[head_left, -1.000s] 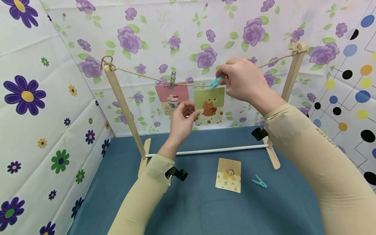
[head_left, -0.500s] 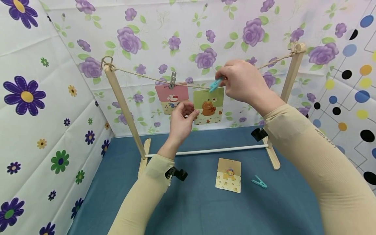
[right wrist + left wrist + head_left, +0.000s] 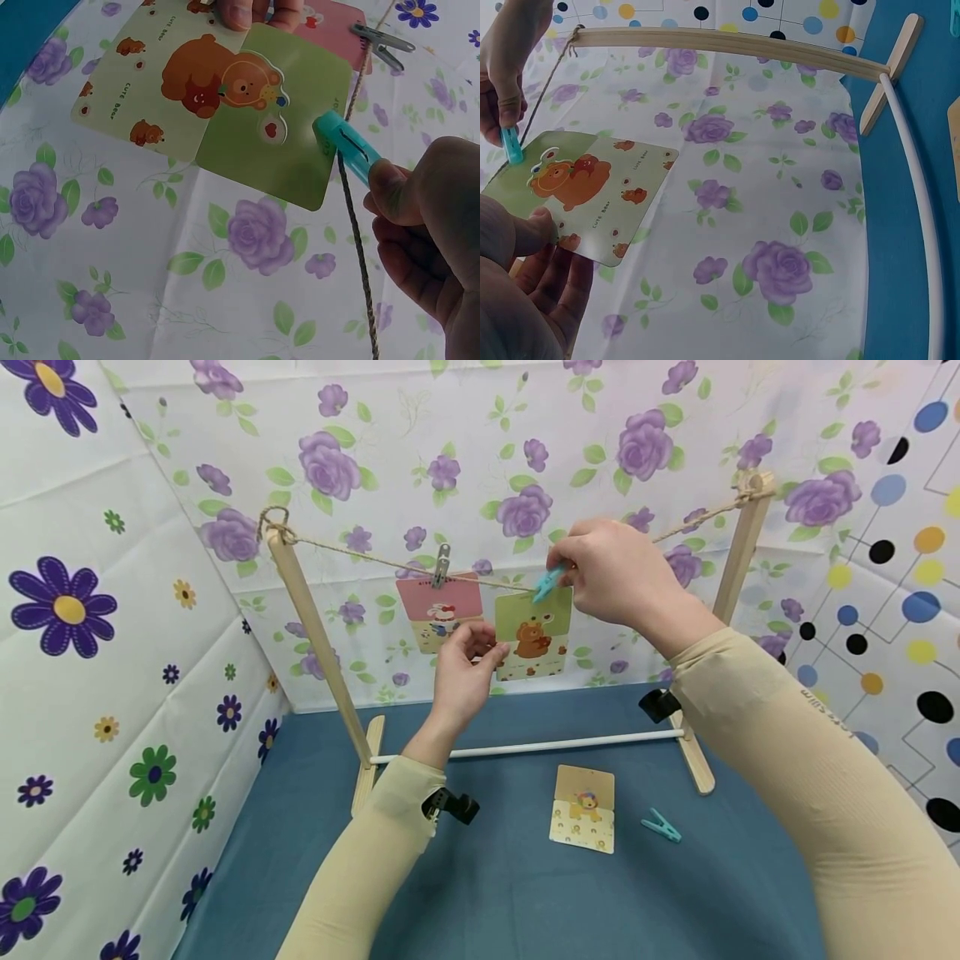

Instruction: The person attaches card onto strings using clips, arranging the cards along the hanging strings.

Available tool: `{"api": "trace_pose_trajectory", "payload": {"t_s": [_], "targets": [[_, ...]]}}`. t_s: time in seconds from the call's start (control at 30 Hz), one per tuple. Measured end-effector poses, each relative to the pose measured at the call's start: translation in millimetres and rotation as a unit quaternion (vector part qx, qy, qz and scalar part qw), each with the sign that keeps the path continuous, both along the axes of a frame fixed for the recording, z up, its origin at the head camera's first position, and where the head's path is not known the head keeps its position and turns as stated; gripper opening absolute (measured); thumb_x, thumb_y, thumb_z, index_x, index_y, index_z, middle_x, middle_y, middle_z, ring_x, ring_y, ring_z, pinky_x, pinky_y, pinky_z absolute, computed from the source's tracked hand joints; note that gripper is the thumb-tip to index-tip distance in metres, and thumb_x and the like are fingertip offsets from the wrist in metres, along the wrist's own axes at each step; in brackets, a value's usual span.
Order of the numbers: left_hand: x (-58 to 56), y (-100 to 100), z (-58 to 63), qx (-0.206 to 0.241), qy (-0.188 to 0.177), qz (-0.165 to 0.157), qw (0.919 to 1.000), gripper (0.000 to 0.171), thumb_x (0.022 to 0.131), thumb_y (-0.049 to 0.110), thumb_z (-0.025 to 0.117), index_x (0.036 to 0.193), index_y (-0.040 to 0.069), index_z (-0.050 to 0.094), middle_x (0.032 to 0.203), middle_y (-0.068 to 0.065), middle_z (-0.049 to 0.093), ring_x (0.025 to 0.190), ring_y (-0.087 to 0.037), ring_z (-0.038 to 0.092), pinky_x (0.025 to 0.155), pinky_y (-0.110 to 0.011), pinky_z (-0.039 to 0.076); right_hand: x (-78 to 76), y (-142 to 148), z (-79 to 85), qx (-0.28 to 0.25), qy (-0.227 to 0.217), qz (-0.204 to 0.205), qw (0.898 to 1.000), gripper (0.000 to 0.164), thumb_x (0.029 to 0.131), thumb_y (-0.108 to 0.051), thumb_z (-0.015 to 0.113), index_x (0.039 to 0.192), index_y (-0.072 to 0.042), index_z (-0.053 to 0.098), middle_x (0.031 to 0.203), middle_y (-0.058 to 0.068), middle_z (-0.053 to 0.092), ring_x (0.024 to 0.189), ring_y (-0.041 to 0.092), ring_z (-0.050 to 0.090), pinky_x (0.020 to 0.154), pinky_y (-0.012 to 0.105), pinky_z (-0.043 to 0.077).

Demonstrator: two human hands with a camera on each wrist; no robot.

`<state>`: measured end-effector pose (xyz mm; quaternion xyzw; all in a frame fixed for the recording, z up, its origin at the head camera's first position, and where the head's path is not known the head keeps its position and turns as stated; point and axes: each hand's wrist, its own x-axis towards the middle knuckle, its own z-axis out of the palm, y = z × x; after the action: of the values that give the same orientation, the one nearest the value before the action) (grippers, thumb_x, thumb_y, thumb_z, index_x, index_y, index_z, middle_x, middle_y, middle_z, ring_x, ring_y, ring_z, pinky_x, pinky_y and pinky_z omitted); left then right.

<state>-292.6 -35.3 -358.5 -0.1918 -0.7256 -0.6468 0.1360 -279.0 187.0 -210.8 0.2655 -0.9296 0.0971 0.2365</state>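
A green card with a brown bear (image 3: 532,639) is upright at the twine line (image 3: 345,551). By its left edge my left hand (image 3: 467,672) pinches it between thumb and fingers. My right hand (image 3: 618,568) pinches a turquoise clothespin (image 3: 346,142), whose tip lies over the card's top edge and the twine in the right wrist view. Just left hangs a pink card (image 3: 442,606) under a grey metal clip (image 3: 442,565), partly behind my left fingers.
Two wooden posts (image 3: 318,639) and a white rod (image 3: 566,744) form the frame. A tan lion card (image 3: 582,808) and another turquoise clothespin (image 3: 662,826) lie on the blue cloth (image 3: 480,877). Flowered fabric (image 3: 390,460) hangs behind.
My right hand has moved slightly down, and the clothespin's tip now overlaps the top edge of the bear card. My left hand has barely moved.
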Motion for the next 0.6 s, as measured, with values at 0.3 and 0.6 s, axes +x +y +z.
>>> {"api": "trace_pose_trajectory", "payload": {"t_s": [0.3,0.6], "targets": [[-0.1,-0.1,-1.3,-0.003,0.002,-0.003,1.0,0.019,0.104,0.007,0.072,0.121,0.002,0.066,0.105,-0.013,0.069,0.096,-0.025,0.066,0.08,-0.032,0.055,1.6,-1.9,0.8,0.004,-0.002,0.002,1.0,0.021,0.095,0.007,0.066,0.108,-0.003,0.08,0.101,0.014,0.07,0.095,0.035,0.065,0.08,0.049,0.056],[1.3,-0.1,0.4,0.001,-0.001,-0.004,1.0,0.018,0.104,0.007,0.072,0.121,0.002,0.067,0.104,-0.012,0.069,0.096,-0.025,0.066,0.082,-0.032,0.055,1.8,-1.8,1.7,0.015,-0.01,-0.002,1.0,0.02,0.095,0.005,0.067,0.109,-0.003,0.079,0.101,0.014,0.069,0.096,0.035,0.065,0.081,0.048,0.056]]}}
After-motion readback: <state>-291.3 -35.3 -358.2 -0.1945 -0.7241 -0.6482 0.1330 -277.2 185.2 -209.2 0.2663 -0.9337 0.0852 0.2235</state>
